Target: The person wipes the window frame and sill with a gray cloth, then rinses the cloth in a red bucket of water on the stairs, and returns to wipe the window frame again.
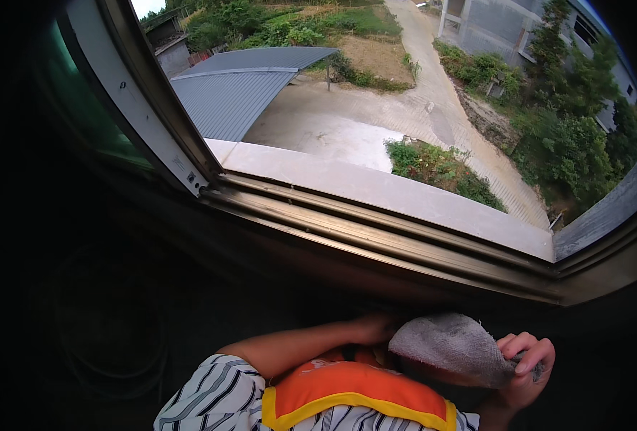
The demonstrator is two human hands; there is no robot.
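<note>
A grey cloth hangs in front of my chest, bunched at its right end. My right hand is closed around that bunched end, with the fingers curled over it. My left hand reaches to the cloth's left side; its fingers are lost in shadow and behind the cloth, so its hold cannot be made out. Above both hands runs the metal track of a sliding window, and neither hand touches it. An orange apron with yellow edging covers my front.
A sliding window sash stands at the left. Beyond the track lie a pale outer sill, a corrugated metal roof and a concrete path far below. A round container is faintly visible in the dark at lower left.
</note>
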